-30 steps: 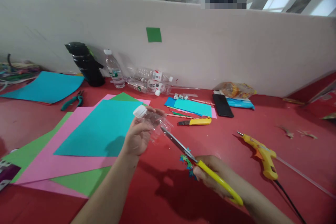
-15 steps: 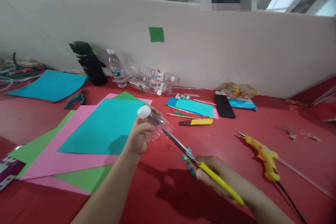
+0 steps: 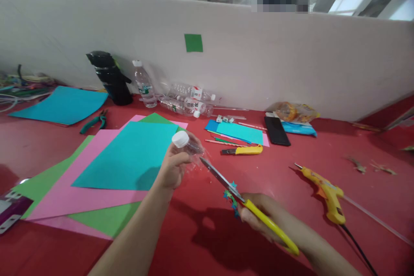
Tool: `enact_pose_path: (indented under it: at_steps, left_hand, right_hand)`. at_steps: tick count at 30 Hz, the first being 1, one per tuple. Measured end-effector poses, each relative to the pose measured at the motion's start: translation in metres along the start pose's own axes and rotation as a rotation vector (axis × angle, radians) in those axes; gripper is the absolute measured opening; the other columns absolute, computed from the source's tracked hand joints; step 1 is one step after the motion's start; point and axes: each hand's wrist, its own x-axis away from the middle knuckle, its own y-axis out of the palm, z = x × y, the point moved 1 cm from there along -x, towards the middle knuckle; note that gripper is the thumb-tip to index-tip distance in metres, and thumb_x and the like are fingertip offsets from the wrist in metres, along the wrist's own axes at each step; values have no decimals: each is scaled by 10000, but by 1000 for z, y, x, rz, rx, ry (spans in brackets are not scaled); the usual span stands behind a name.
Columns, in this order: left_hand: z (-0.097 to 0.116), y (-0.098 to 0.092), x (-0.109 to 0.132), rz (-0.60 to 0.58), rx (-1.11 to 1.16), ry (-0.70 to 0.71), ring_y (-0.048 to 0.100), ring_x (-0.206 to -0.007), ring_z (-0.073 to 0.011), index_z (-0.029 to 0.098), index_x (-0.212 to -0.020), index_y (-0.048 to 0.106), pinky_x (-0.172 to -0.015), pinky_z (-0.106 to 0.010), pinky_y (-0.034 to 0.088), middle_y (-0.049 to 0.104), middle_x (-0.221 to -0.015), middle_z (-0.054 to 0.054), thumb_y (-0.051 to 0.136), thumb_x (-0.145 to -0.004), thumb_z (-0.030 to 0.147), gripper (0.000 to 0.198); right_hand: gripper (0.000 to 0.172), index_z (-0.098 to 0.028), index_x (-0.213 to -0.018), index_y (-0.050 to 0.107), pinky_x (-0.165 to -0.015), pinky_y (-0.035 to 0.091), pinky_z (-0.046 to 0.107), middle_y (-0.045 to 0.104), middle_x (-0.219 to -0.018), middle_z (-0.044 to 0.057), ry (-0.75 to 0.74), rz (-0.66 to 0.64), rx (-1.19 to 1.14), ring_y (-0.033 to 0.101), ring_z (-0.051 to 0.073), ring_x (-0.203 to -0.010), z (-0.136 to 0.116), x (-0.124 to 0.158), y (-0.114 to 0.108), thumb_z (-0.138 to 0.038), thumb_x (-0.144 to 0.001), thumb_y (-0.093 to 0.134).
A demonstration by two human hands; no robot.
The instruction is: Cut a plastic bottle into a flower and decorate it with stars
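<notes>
My left hand (image 3: 176,166) is closed around a clear plastic bottle top (image 3: 193,148) with a white screw cap (image 3: 180,139), which tilts toward the left. The lower edge of the clear piece is hard to make out. My right hand (image 3: 258,213) grips yellow-handled scissors (image 3: 223,180) whose blades look closed and point up and left. Their tip is close to the plastic; whether it touches, I cannot tell. Small blue and green paper stars (image 3: 231,198) lie on the red table beneath the blades, beside my right fingers.
Stacked coloured paper (image 3: 126,159) lies left. A yellow utility knife (image 3: 242,150), phone (image 3: 277,130) and paper strips (image 3: 239,131) sit beyond my hands. A glue gun (image 3: 323,189) with its cord is at right. Plastic bottles (image 3: 145,86), a black flask (image 3: 110,79) and pliers (image 3: 93,123) stand or lie further back.
My left hand has turned the bottle top slightly, and its cap has shifted a little right and now faces me more. The scissors and my right hand have hardly moved.
</notes>
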Motion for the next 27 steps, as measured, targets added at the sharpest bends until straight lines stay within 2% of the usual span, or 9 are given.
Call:
enact_pose_path:
  at_steps: [6, 17, 27]
  left_hand:
    - [0, 4, 1, -4, -2, 1, 608, -730, -168, 186, -855, 637, -685, -287, 470, 652, -797, -10, 585, -495, 71, 382]
    - [2, 5, 2, -11, 36, 20, 608, -730, -163, 181, -858, 649, -692, -285, 470, 654, -806, -12, 576, -504, 61, 380]
    - [-4, 5, 5, -83, 15, -12, 603, -758, -178, 183, -890, 640, -700, -303, 455, 660, -825, -20, 558, -519, 55, 401]
  right_hand:
    - [469, -193, -735, 387, -450, 213, 196, 313, -635, -58, 20, 3, -32, 263, 66, -531, -6, -1, 1, -635, -891, 395]
    - [519, -196, -692, 361, -464, 195, 214, 278, -638, -57, -36, 32, 6, 233, 79, -557, 7, -7, 4, -688, -851, 407]
    - [514, -186, -726, 378, -520, 241, 218, 319, -687, -40, -29, 38, 63, 271, 93, -612, 3, -4, 3, -681, -863, 382]
